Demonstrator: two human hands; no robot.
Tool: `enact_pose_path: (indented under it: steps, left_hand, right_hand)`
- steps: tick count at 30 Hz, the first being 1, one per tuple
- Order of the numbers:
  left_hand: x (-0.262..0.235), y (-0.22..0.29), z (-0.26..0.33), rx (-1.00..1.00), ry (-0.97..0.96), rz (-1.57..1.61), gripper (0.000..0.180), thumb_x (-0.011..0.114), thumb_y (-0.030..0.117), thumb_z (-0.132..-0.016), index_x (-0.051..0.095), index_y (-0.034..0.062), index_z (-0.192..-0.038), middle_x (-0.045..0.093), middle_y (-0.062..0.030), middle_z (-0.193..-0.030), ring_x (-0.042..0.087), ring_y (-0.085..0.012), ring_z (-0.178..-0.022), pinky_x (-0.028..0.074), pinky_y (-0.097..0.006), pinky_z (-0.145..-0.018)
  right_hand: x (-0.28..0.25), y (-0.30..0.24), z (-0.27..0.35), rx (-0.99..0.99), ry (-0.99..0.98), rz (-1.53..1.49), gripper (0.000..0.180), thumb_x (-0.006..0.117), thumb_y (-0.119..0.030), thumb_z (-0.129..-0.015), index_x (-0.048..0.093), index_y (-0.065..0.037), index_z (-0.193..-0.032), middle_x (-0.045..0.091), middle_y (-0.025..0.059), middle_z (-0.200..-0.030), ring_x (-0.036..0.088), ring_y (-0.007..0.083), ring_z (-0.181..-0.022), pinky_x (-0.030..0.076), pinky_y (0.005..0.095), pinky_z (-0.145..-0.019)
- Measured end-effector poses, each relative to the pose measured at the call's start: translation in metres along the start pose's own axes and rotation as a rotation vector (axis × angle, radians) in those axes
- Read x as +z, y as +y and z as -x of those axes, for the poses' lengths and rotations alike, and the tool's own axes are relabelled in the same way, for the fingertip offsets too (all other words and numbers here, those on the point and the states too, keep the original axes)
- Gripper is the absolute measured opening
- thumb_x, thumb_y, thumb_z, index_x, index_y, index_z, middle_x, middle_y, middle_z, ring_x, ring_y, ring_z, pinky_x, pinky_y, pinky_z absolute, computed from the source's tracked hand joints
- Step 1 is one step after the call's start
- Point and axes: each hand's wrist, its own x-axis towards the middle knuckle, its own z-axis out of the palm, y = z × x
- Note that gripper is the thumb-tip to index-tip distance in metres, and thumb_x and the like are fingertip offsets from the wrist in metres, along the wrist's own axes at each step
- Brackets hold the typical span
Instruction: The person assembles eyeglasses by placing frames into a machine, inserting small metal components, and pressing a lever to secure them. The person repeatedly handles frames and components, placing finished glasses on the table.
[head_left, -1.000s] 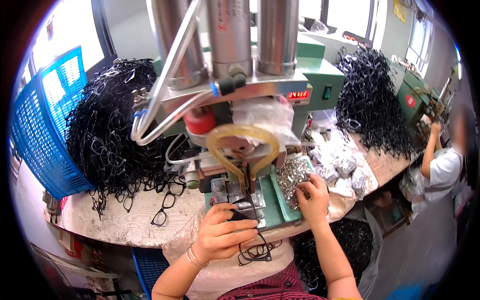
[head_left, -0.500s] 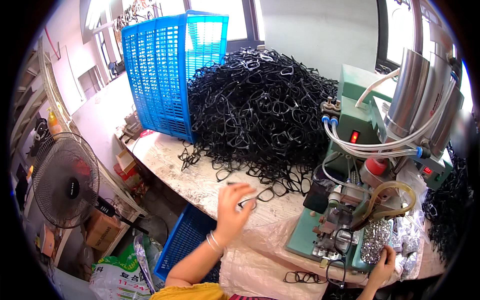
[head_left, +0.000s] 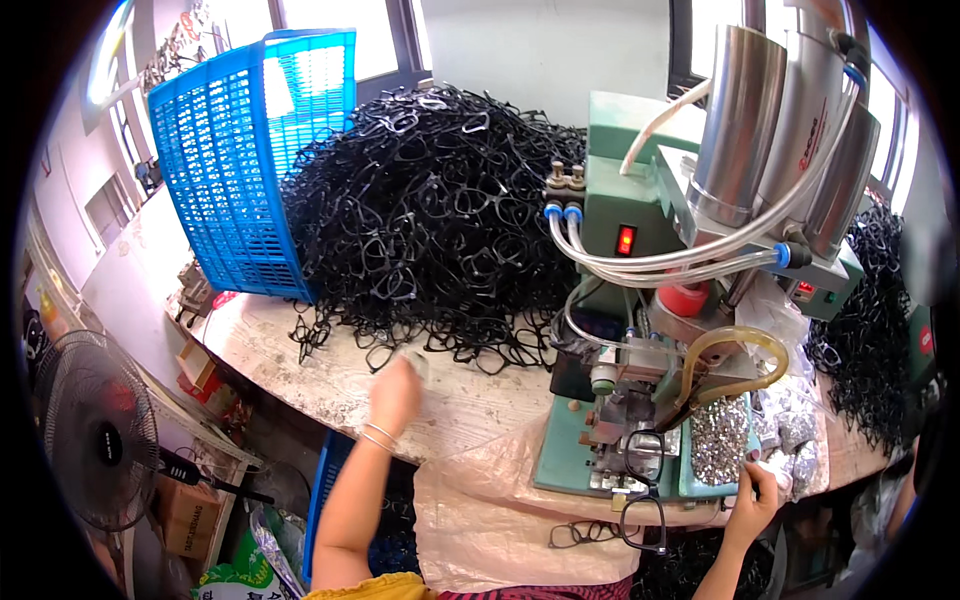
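The left hand [head_left: 396, 392] has come further across the pale worn work surface [head_left: 330, 375] than it was half a second ago, and now sits right at the ragged front edge of the big heap of black plastic spectacle frames [head_left: 440, 220]. Its fingers are curled toward the loose frames there; from here I cannot tell whether the grip has closed on 1 of them yet.

The right hand [head_left: 752, 500] has barely shifted. It rests at the front right corner of the green press machine [head_left: 650, 300], beside the tray of small silvery metal parts [head_left: 718, 440], fingers bunched together, possibly pinching a part.

1 black frame [head_left: 642, 500] hangs off the machine's front, untouched. The blue plastic crate [head_left: 255, 150] leans against the heap.

To me this looks like fetching the next frame.
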Motion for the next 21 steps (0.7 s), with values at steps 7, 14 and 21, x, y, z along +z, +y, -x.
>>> enact_pose_path:
  steps: [7,14,21]
  left_hand:
    - [0.030,-0.059,-0.039,-0.206,0.252,0.106,0.020,0.051,0.022,-0.095,0.056,0.0029,-0.095,0.066,-0.0249,-0.080,0.062,-0.0471,-0.079,0.048,-0.054,-0.068]
    - [0.037,0.045,0.007,-0.028,0.325,0.207,0.026,0.049,0.024,-0.103,0.049,0.0015,-0.090,0.058,-0.0235,-0.075,0.054,-0.0454,-0.070,0.043,-0.049,-0.061]
    - [-0.080,0.194,0.044,0.144,0.248,1.501,0.010,0.052,0.009,-0.102,0.052,0.0060,-0.092,0.058,-0.0033,-0.078,0.059,-0.0140,-0.078,0.048,-0.023,-0.064]
  right_hand:
    - [0.017,-0.066,-0.005,-0.093,-0.247,-0.120,0.012,0.071,0.004,-0.076,0.073,-0.001,-0.088,0.071,0.0095,-0.087,0.066,0.0237,-0.083,0.050,0.0335,-0.078]
    - [0.085,-0.119,-0.023,-0.011,-0.298,-0.527,0.031,0.071,0.000,-0.080,0.061,0.002,-0.110,0.070,0.0086,-0.090,0.066,0.0148,-0.085,0.049,0.0273,-0.080]
    - [0.086,-0.125,-0.015,0.156,-0.371,-0.683,0.044,0.071,-0.001,-0.081,0.054,0.002,-0.122,0.067,0.0051,-0.091,0.062,0.0103,-0.091,0.046,0.0267,-0.087]
